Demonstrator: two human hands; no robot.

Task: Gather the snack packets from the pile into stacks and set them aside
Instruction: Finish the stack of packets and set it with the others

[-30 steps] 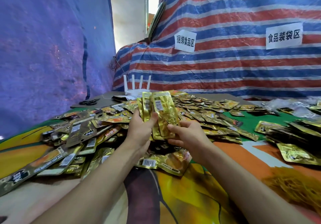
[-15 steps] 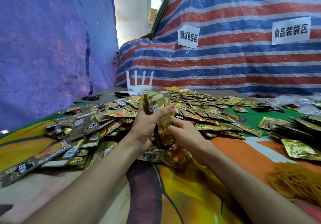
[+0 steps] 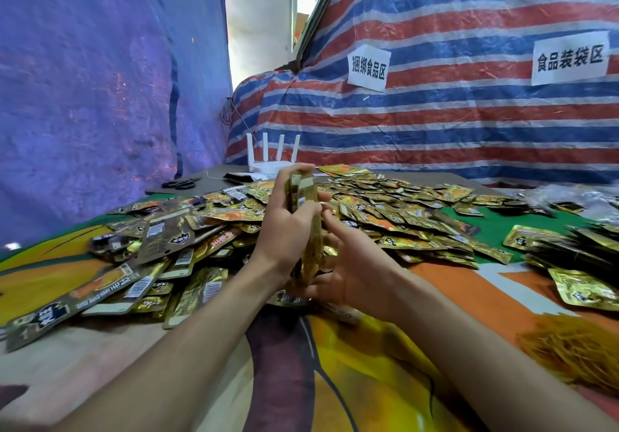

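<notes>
A loose pile of snack packets point(image 3: 160, 250) was spread over the patterned table point(image 3: 351, 381). The packets were gold foil with orange fronts and white barcode labels on the backs, their print too blurred to be read. Above the pile's near edge an upright stack of packets point(image 3: 306, 217) was gripped by the left hand point(image 3: 284, 227), fingers curled over its top. Its lower end was cupped by the right hand point(image 3: 355, 271). On the striped tarpaulin point(image 3: 435, 123) behind, one white sign point(image 3: 368, 64) was marked 捆绑食品区 and a second sign point(image 3: 569, 58) 食品装袋区.
</notes>
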